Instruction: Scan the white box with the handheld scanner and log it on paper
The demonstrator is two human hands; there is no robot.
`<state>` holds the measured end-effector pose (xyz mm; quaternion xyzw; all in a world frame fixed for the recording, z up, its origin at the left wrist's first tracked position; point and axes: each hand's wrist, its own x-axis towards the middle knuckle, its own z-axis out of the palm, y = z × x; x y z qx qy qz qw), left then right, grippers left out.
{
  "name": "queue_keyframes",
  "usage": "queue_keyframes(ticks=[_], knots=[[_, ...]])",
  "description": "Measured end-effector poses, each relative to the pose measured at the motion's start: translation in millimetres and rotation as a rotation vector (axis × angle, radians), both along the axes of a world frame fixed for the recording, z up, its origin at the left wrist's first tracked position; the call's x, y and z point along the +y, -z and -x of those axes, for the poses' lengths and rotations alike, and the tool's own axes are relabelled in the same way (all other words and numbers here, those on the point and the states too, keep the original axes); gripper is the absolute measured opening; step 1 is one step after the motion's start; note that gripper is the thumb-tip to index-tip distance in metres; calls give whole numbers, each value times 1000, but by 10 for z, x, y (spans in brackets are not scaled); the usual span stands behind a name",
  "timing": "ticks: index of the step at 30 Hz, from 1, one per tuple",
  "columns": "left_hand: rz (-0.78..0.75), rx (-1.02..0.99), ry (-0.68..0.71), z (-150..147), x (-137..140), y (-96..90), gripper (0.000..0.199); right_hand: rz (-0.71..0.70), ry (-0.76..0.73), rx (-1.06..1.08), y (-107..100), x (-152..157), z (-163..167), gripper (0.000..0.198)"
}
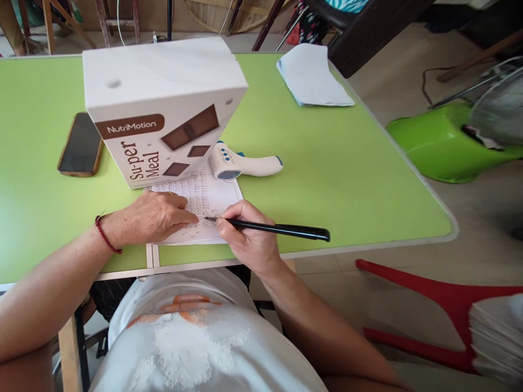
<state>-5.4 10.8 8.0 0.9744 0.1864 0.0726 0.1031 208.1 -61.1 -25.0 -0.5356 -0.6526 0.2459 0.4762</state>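
Note:
A sheet of paper [206, 198] covered in handwriting lies on the green table [327, 163] near its front edge. My left hand [153, 218] rests flat on the sheet's left part, fingers pointing right, a red cord around the wrist. My right hand [249, 237] grips a black pen [278, 229], whose tip touches the paper just beside my left fingertips. A white NutriMotion Su-per Meal box [163, 109] stands right behind the sheet, over its far edge. A white and blue infrared thermometer [241, 163] lies at the box's right.
A dark phone [80, 145] lies left of the box. Folded white papers [312, 76] sit at the table's far right corner. A green fan base [445, 144] stands on the floor at right. A red chair [433, 305] with a paper stack [496, 340] is lower right.

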Motion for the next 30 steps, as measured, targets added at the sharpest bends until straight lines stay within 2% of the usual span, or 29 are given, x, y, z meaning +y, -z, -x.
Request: queue_keyframes(ticks=[9, 14, 24, 30], knots=[[-15, -13, 0, -1, 2, 31, 18, 24, -26, -2, 5, -4, -19, 13], [3, 9, -3, -8, 2, 17, 18, 4, 37, 26, 16, -8, -12, 11], [9, 14, -7, 0, 1, 15, 19, -65, 42, 10, 23, -11, -13, 14], [5, 2, 0, -2, 5, 13, 18, -58, 48, -17, 32, -16, -18, 14]])
